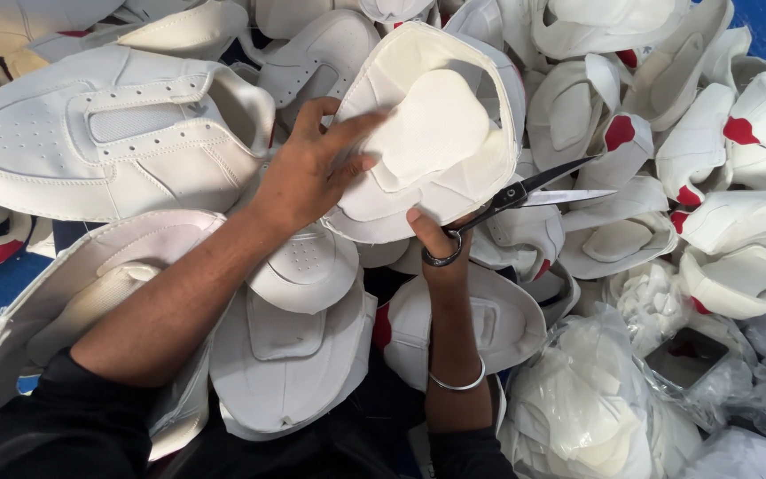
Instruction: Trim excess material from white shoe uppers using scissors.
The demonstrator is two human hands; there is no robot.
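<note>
1. the white shoe upper is held inside-out at the middle of the heap — lining toward the camera, likely so its edge is easy to see.
2. the left hand spreads flat over its left side, fingers wide, pinning it steady.
3. the right hand grips its lower edge and holds black scissors, blades slightly apart, pointing right.
4. around lie more white uppers, some with red patches.
5. clear plastic bags at lower right hold more white pieces — contents unclear.
</note>
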